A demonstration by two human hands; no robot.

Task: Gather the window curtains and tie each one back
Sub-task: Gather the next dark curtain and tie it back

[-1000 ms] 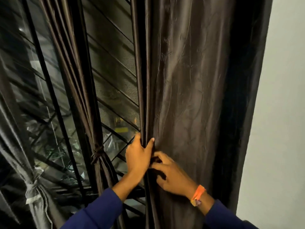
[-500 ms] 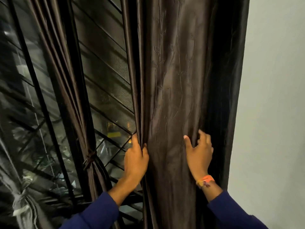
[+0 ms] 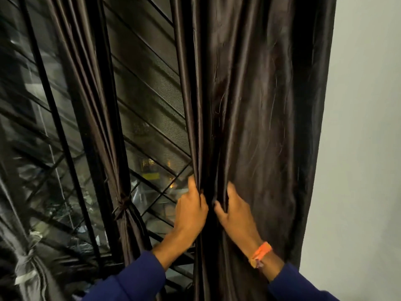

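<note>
Head view: both hands' fingertips hidden in dark curtain (image 3: 256, 118) folds.

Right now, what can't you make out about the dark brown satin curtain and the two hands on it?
- Head view: dark brown satin curtain, top and hem cut off by the frame.
- Left hand, fingertips buried in folds.
- Right hand, fingertips hidden likewise.
- No loose tie-back shows for this curtain.

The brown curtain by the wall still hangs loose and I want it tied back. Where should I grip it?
Grip the brown curtain at the height of the hands, reaching around from its free left edge, where pleats are already bunched.
</note>
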